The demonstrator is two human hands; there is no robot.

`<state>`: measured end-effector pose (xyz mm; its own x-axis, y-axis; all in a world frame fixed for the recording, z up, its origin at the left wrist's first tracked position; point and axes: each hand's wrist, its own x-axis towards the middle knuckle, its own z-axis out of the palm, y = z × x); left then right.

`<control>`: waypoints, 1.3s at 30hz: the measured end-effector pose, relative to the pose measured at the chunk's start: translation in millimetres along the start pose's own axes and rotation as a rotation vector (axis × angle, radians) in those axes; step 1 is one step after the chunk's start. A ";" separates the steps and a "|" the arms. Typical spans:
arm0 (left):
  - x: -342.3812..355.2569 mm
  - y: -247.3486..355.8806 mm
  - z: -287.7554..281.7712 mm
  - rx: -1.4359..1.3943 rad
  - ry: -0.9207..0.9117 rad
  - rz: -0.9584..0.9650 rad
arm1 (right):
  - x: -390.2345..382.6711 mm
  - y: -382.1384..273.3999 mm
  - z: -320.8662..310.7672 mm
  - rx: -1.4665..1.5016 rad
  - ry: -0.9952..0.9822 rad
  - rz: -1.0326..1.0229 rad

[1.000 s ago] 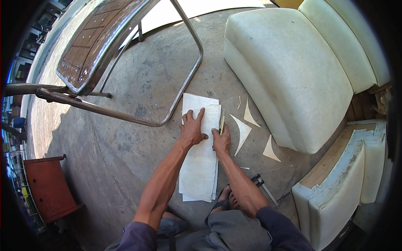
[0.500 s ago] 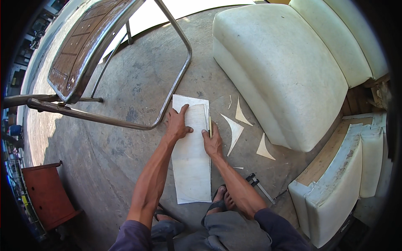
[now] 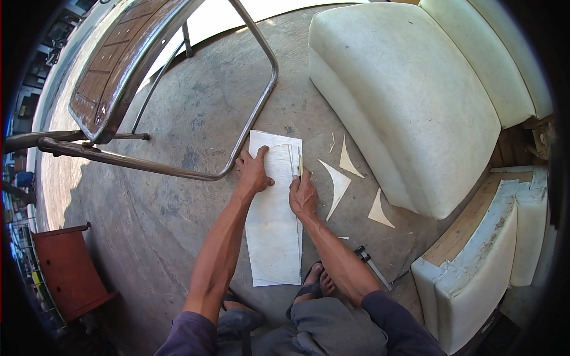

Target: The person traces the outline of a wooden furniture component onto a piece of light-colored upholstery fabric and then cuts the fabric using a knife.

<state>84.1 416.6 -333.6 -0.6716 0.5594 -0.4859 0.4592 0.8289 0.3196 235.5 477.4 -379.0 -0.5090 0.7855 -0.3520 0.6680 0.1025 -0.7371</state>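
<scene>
Two pale, long sheets lie one on the other on the floor in front of my feet. The upper sheet has a rounded top edge, and the squarer lower sheet shows past it at the top and right side. My left hand presses on the upper part of the stack, fingers and thumb spread. By the right edge, my right hand is closed round a slim yellowish tool, which points away from me along the edge. Its tip and exact kind are unclear.
Curved pale offcuts lie to the right. Beyond them stand a cream padded seat and an upholstered curved piece. A metal-framed chair lies at the upper left, a red box-like piece at left. A black-and-metal bar tool rests near my right foot.
The view has shifted slightly. More of the lower sheet shows along the right side of the upper one. My right hand sits a little closer to the stack; my left hand keeps pressing.
</scene>
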 end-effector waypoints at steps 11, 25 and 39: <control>5.5 9.1 -3.0 -0.039 -0.050 -0.078 | 5.5 13.5 0.9 0.119 -0.010 0.033; 1.8 13.3 -3.3 -0.077 -0.026 -0.112 | -19.9 -10.7 -23.3 0.500 -0.199 0.347; 3.4 14.3 2.1 -0.030 0.026 -0.082 | -18.4 -7.3 -20.4 0.390 -0.179 0.278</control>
<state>89.6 430.3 -332.5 -0.7212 0.4891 -0.4906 0.3844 0.8717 0.3039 251.1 474.6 -355.4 -0.4487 0.6306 -0.6333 0.5566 -0.3573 -0.7500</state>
